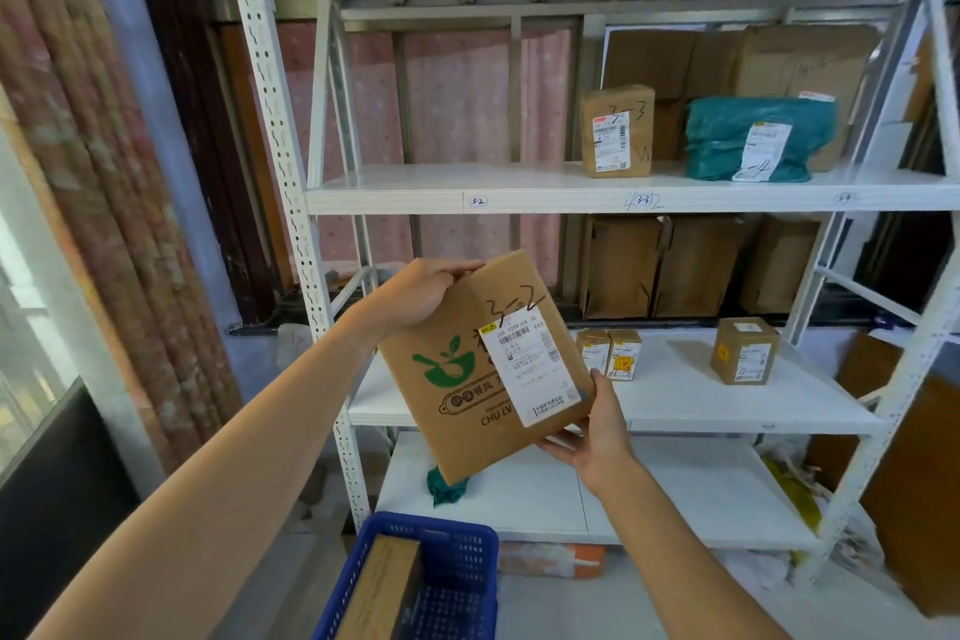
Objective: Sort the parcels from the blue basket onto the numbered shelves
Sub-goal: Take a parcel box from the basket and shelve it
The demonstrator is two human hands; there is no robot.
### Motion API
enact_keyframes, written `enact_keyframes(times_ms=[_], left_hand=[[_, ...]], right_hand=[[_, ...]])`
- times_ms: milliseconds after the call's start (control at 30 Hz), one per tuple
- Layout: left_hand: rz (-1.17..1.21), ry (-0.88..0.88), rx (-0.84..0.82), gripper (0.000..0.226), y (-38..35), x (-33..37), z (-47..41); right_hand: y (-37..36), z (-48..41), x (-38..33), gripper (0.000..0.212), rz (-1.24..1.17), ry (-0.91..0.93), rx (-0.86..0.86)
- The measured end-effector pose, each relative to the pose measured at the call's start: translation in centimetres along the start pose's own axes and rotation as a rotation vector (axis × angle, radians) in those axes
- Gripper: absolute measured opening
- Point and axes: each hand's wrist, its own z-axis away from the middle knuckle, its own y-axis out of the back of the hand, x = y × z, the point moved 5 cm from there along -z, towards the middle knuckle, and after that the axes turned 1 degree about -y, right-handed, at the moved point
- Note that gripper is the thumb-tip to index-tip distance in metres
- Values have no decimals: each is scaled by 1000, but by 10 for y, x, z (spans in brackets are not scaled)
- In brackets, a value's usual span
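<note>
both hands [415, 294] hold the "3-2" box [483, 369] before the shelves [519, 198].

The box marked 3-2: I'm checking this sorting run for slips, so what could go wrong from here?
1. The box is tilted and held only at two opposite corners, by the left hand and right hand; it could slip and drop towards the blue basket.
2. The 3-2 label sits beside the 3-3 bay, where a small parcel already stands; the box might land in the wrong bay.
</note>
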Motion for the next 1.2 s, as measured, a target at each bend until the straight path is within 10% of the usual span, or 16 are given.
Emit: enact_keyframes(times_ms=[300,500,700,967,1200], left_hand=[[-35,206,96,42,0,-14,-9],[167,446,111,119,-1,-52,-16],[313,374,358,46,-3,-40,-9],[935,327,319,24,-16,-42,-8],[770,270,253,19,-53,-39,-29]], right_hand=[[6,-1,-12,34,-24,71,9],[9,-3,-26,36,19,110,19],[11,-11,-43,31,80,120,20],[9,-19,-62,28,129,103,-27],[11,-23,-95,33,220,115,-65]])
